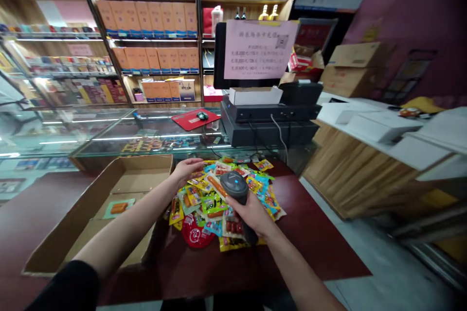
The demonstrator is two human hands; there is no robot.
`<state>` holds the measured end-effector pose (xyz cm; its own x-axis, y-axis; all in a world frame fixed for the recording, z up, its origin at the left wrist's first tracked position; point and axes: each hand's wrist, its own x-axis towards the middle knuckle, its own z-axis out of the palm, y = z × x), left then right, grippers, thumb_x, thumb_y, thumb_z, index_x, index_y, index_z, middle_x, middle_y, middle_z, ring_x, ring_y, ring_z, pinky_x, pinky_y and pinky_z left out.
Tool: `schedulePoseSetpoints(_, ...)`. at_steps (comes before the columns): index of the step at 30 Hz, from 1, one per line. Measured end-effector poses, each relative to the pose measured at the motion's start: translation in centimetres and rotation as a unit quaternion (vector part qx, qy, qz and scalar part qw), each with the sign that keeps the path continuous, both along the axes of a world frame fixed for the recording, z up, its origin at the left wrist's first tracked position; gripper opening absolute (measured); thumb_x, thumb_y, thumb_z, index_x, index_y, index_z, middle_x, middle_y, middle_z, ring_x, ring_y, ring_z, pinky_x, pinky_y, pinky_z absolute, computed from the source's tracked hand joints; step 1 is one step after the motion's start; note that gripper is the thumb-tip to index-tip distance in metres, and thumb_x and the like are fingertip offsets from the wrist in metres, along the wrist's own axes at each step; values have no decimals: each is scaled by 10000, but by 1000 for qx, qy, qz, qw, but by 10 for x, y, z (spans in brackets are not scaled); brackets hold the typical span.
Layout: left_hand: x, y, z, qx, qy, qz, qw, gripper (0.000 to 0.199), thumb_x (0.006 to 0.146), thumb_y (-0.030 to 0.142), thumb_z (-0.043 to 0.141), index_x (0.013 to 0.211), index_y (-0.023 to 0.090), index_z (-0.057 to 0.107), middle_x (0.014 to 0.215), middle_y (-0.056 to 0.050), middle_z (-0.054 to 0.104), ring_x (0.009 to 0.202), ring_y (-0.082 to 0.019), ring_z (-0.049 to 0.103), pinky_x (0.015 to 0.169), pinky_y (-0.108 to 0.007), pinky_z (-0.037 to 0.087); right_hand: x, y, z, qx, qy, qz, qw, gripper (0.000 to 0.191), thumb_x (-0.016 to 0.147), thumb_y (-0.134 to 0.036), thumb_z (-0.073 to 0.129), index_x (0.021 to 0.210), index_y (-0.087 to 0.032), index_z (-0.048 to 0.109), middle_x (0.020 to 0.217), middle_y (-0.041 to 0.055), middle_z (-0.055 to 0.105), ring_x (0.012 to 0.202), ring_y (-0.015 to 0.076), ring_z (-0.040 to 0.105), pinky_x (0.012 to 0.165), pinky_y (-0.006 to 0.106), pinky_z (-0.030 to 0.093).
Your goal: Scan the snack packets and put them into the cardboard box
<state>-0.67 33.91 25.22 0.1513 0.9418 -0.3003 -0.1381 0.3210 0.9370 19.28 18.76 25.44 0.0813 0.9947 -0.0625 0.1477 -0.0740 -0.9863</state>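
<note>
My right hand [253,213] is wrapped round the handle of a dark grey barcode scanner [233,182], which has a small blue light on its head. Beneath the scanner spreads a pile of small packaged snacks [213,204] in yellow, green, blue and clear wrappers. An orange sausage [217,186] lies close by the scanner head and my thumb. At the pile's left back edge, my left hand [188,170] has its fingers stretched out, with nothing visible in it. Left of the pile is a shallow cardboard box [136,182]; one clear packet [118,208] with orange-brown pieces lies inside.
A round red disc [197,233] lies at the pile's front on the dark red table [314,233]. Behind stand a glass counter [105,131], a mouse [202,115] on a red pad, and a monitor with a paper sign [255,51]. White-topped wooden cabinets [339,165] are at right.
</note>
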Motion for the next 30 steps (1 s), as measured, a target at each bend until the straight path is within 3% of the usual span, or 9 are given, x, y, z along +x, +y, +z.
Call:
schedulePoseSetpoints(4,23,11,-27,4,45,-25,999,453,530,329,855,897,134,674,819,-65,674,712,-144,633,645,-275,532,21,-1,-4,-14,-20,-17,1000,253,722,-424,679,800,-194,606,497,-28,551,434,139,522,430,245,425)
schedulePoseSetpoints(7,19,16,-41,101,169,-22,980,405,635,376,775,955,150,669,875,-80,679,729,-173,637,681,-306,521,31,-3,-6,-20,-24,-9,999,248,743,-424,660,719,-194,570,481,-29,530,400,119,479,418,240,406)
schedulePoseSetpoints(9,9,17,-45,196,292,-1,936,386,714,357,696,1045,163,648,956,-93,676,810,-201,640,760,-323,504,35,-3,-9,-18,-25,0,1000,244,753,-416,650,707,-194,560,473,-35,517,389,108,455,415,236,396)
schedulePoseSetpoints(12,-5,15,-46,302,471,36,828,478,768,345,614,1211,168,578,1067,-124,640,1014,-257,590,918,-347,428,38,-2,-15,-9,-37,1,999,246,764,-424,642,726,-192,571,485,-32,526,410,114,469,431,238,407)
schedulePoseSetpoints(14,-11,13,-46,316,565,28,762,599,769,411,603,1296,140,517,1104,-162,616,1086,-305,541,955,-370,385,38,-2,-20,-5,-46,0,999,262,771,-444,639,747,-189,582,506,-23,541,431,123,490,444,243,421)
schedulePoseSetpoints(17,-16,11,-47,279,639,-16,716,760,732,537,612,1330,89,473,1104,-209,617,1086,-358,518,938,-397,365,35,-1,-26,-13,-45,-1,999,281,772,-459,642,761,-184,588,520,-17,547,433,127,498,441,247,419)
schedulePoseSetpoints(22,-19,11,-47,246,643,-40,724,820,678,609,642,1287,82,491,1081,-240,640,1068,-390,512,874,-395,374,28,0,-24,-21,-23,-4,999,282,756,-456,659,768,-182,592,514,-19,543,421,123,473,425,245,396)
schedulePoseSetpoints(27,-14,12,-44,239,616,-33,750,798,631,512,730,1288,134,482,1080,-205,646,1071,-358,541,867,-358,376,26,1,-26,-9,-39,-15,999,296,747,-458,665,830,-177,624,509,-26,550,425,128,477,431,247,398)
schedulePoseSetpoints(30,-8,14,-43,228,567,-1,792,762,607,385,767,1278,169,479,1044,-157,663,1003,-319,593,849,-346,391,25,2,-28,-14,-37,-22,999,309,736,-456,672,870,-179,641,516,-22,567,429,133,494,434,250,406)
